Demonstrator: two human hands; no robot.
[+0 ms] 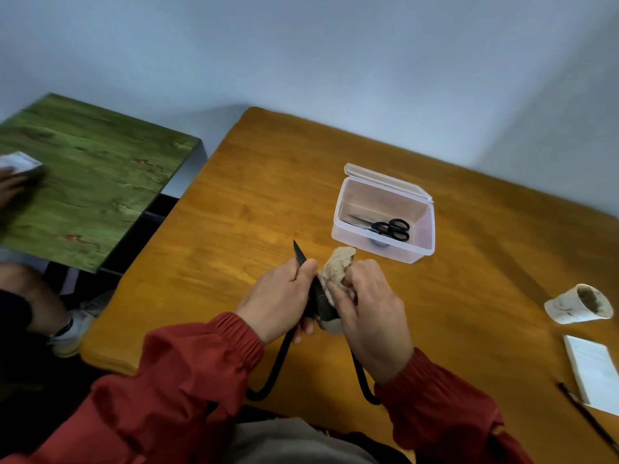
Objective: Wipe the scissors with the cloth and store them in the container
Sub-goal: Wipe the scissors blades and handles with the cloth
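Head view: my left hand point(278, 299) grips the big black scissors point(315, 301) around the blades, tip up, over the table point(268, 182) near its front edge. My right hand point(371, 316) pinches the cloth point(338, 266) against the pivot. Wiping is underway, judged midway; storing not yet done. The container point(378, 250) sits open just beyond, a small pair point(392, 227) already inside. Hidden: the second blade behind cloth and fingers, the handle loops partly under my sleeves. Cannot tell how clean the steel is.

Wood table point(251, 202), smooth with a slight sheen. Translucent glossy plastic container point(385, 195). Rough fuzzy beige cloth point(336, 266). Matt black scissors point(316, 301). Worn green-painted wood side table point(93, 182). Stained paper cup point(569, 306).
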